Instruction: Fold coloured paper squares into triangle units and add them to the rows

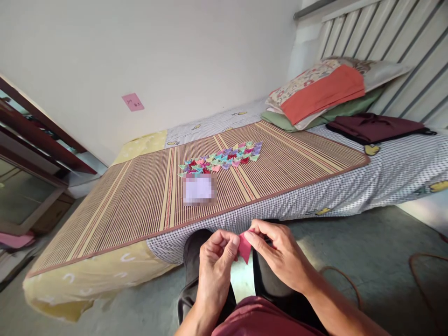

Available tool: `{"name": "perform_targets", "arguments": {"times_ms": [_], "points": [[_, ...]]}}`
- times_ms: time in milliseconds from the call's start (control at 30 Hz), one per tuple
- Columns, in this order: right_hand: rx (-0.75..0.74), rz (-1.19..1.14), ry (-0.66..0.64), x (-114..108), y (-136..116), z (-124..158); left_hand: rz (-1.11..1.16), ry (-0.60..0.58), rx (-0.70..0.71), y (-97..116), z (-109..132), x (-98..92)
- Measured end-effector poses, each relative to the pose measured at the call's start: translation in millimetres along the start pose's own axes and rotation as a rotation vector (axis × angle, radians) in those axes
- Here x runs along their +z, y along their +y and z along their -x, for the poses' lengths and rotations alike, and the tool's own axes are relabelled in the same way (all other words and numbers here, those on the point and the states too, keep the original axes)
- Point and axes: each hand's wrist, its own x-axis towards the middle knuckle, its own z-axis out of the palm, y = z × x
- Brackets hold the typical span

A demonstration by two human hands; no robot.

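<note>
A small piece of red-pink paper, pointed at its lower end, is held between my two hands above my lap. The thumb and fingers of my left hand pinch its left edge. On the other side, my right hand pinches the upper right part. Beyond my hands, many small folded paper pieces in several colours lie in rows on the striped mat. A blurred whitish rectangle lies just in front of those rows.
Folded cloths and pillows are piled at the bed's right end, beside a dark maroon garment. The bed edge runs just beyond my knees. A pink note is on the wall. A cable lies on the floor at right.
</note>
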Motion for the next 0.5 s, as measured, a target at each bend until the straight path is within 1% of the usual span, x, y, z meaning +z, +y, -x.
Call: {"name": "perform_targets", "arguments": {"times_ms": [167, 267, 333, 367, 500], "points": [[0.003, 0.02, 0.019, -0.9, 4.6, 2.2, -0.049, -0.045, 0.005, 4.4, 2.2, -1.3], [-0.003, 0.038, 0.05, 0.2, 6.9, 2.6, -0.057, -0.036, 0.024, 6.8, 5.4, 1.1], [0.002, 0.017, 0.07, 0.3, 5.6, 2.6, -0.049, -0.009, 0.041, 7.0, 7.6, 3.1], [0.009, 0.0, 0.058, 0.1, 4.1, 2.8, -0.043, 0.009, 0.05, 6.8, 8.6, 3.9], [-0.002, -0.037, -0.08, -0.8, -3.1, 7.1, -0.029, 0.074, 0.061, 5.7, 13.2, 5.7]]}}
